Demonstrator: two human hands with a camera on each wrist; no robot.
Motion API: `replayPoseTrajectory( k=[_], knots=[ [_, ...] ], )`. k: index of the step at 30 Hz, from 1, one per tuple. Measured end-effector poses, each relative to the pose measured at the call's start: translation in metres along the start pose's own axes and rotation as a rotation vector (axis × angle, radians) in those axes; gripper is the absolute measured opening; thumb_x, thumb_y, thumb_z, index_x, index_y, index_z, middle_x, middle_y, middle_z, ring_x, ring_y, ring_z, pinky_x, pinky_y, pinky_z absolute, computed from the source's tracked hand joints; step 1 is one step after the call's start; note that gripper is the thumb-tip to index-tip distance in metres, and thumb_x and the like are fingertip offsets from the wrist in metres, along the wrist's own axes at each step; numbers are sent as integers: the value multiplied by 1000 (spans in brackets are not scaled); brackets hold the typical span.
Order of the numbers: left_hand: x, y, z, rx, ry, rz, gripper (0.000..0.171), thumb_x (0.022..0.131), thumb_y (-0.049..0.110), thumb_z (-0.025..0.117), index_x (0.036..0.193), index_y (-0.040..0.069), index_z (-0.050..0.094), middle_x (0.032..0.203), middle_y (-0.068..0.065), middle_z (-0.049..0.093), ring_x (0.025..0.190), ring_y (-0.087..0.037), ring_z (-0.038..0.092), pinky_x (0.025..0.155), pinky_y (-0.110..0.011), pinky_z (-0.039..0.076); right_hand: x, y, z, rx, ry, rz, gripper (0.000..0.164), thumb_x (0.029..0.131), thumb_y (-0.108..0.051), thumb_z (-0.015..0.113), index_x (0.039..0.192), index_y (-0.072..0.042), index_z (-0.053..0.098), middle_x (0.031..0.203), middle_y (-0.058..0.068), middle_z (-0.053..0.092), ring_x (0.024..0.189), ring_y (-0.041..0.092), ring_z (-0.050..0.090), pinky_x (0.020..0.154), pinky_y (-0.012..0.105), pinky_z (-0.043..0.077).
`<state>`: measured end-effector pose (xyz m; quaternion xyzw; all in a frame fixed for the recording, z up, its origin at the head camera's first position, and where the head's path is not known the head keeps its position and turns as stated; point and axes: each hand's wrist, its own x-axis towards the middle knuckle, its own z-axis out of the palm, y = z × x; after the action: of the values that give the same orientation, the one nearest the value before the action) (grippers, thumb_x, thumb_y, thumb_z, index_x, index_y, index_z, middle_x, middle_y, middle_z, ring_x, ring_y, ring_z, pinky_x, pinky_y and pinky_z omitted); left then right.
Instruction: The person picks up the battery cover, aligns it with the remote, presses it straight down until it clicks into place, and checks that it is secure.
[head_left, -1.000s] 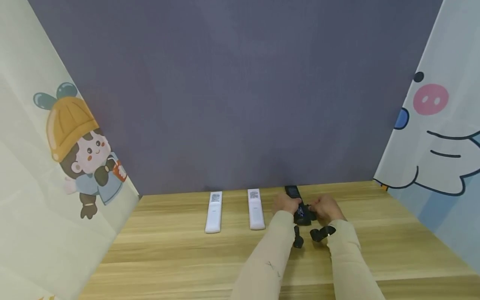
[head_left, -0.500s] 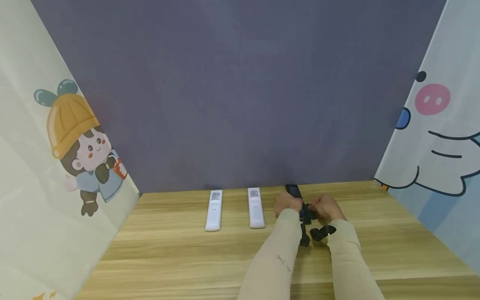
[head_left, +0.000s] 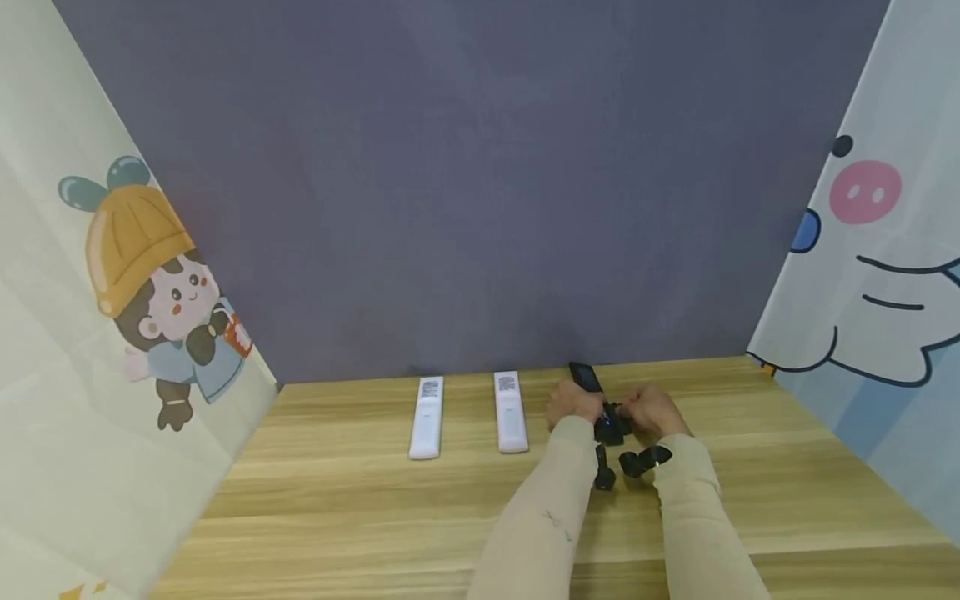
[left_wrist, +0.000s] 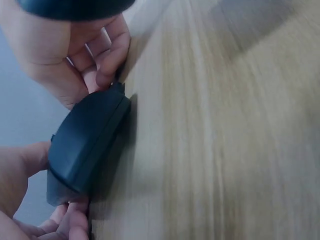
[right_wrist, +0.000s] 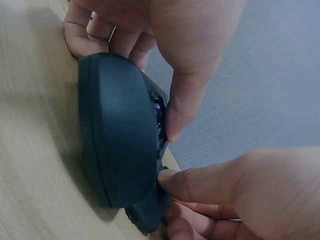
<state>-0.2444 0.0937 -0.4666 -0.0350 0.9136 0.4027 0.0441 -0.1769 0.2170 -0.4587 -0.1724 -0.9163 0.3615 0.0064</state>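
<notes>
A black remote control [head_left: 587, 379] lies near the back of the wooden table, tilted. My left hand [head_left: 574, 403] grips it from the left, thumb on one face and fingers round the other side. In the right wrist view, the open battery compartment [right_wrist: 159, 117] shows on the remote's face beside my left thumb. My right hand [head_left: 651, 410] pinches a small black battery cover [right_wrist: 150, 210] between thumb and fingers, right at the remote's edge. The dark end of the remote hides part of the cover and the left fingers.
Two white remote controls [head_left: 427, 418] [head_left: 512, 412] lie face down in a row to the left of my hands. A dark grey panel [head_left: 480, 208] stands along the table's back edge. Printed cloths [head_left: 180, 308] [head_left: 870, 333] hang at both sides. Black wrist cameras [head_left: 604, 473] [head_left: 643, 462] sit on both wrists.
My left wrist has turned slightly and the remote has shifted a little in the left hand. The right hand stays almost in place with the cover. The white remotes have not moved.
</notes>
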Motion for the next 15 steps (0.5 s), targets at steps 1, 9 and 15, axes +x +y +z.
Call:
replayPoseTrajectory(
  k=[1,9,15],
  knots=[
    [1,0,-1,1,-4,8,48,70,41,91,99,7,74,96,-12,76,84,-29,71,69,-48,58,0,0,0,4,3,2,21,93,-13,64,74,-5,62,69,2,55,70,21,53,61,29,42],
    [2,-8,-9,-34,-60,94,38,87,39,74,107,7,75,105,-13,76,94,-31,71,79,-47,58,1,1,-2,18,21,-19,16,92,-11,65,83,2,67,75,6,60,74,23,57,63,29,44],
    [-2,-14,-18,-102,-67,112,31,89,35,75,97,5,77,98,-12,76,88,-27,70,77,-43,56,3,4,-1,76,23,4,15,91,-10,66,90,4,66,75,4,59,70,19,57,60,27,46]
  ],
)
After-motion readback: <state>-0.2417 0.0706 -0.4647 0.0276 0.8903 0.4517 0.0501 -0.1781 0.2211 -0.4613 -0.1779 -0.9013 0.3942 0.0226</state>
